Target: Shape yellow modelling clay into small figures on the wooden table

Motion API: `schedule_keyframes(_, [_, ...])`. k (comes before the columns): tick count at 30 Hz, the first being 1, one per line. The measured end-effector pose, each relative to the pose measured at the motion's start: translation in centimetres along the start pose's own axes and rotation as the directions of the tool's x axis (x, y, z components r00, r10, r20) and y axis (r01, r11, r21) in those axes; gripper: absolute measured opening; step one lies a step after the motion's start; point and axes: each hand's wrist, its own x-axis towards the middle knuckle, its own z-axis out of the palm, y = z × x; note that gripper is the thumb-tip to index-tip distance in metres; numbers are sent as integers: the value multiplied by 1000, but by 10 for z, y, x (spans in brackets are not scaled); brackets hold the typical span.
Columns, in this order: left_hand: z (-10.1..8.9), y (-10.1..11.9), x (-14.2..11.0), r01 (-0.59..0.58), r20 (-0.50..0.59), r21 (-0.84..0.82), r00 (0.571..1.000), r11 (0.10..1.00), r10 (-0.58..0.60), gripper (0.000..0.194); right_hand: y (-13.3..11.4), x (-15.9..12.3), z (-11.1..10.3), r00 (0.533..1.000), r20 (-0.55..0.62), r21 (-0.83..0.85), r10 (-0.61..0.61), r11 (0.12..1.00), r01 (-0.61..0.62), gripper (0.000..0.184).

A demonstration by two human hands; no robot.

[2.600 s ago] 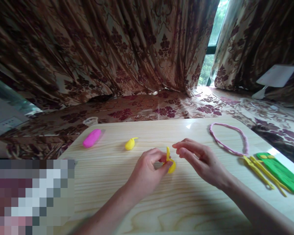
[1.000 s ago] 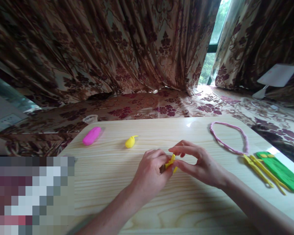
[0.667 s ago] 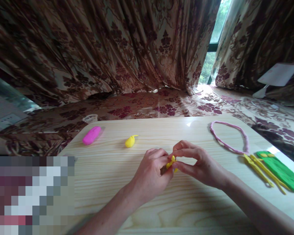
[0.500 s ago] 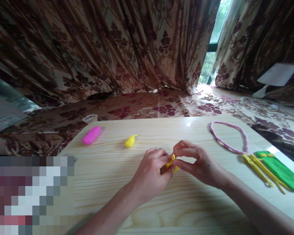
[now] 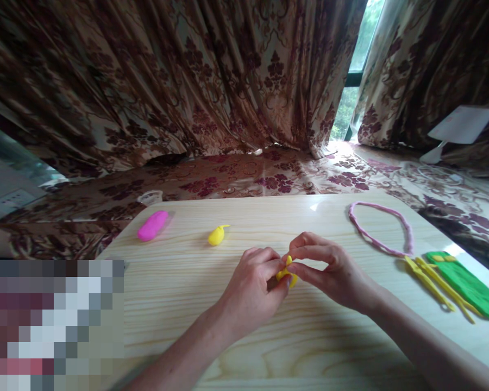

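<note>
Head view shows a yellow piece (image 5: 286, 271) just below and right of centre, held between 2 bare hands. The step in hand looks like small fingertip shaping; a next move would seem to call for a steady left hold and light right pressure. The left hand (image 5: 252, 282) grips the piece between thumb and curled fingers, knuckles up, its forearm rising from the lower edge. The right hand (image 5: 324, 260) makes a narrow pinch at the raised tip, wrist bent, forearm from the lower right. Beyond, left of centre, lies a yellow lump (image 5: 215, 236); farther left, a pink block (image 5: 152, 226). At right are a pink loop (image 5: 408, 239), 2 yellow tools (image 5: 430, 284) and a green slab (image 5: 470, 285).
</note>
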Motion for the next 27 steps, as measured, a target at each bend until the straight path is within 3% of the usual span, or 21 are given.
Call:
schedule_keyframes(10, [0,1,1,-19,-29,-42,999,999,18,13,-4,1,-3,999,-31,13,10,1000,-9,16])
schedule_keyframes(17, [-4,3,2,-54,-4,-76,999,996,54,16,-13,1,-12,994,20,53,107,993,-108,22])
schedule_keyframes(22, [-7,6,1,-58,18,-86,998,995,60,17,-13,1,-12,996,70,57,60,996,-64,15])
schedule_keyframes(27, [-4,4,1,-18,-16,-74,1000,997,17,14,-8,2,-8,998,46,44,32,998,-34,10])
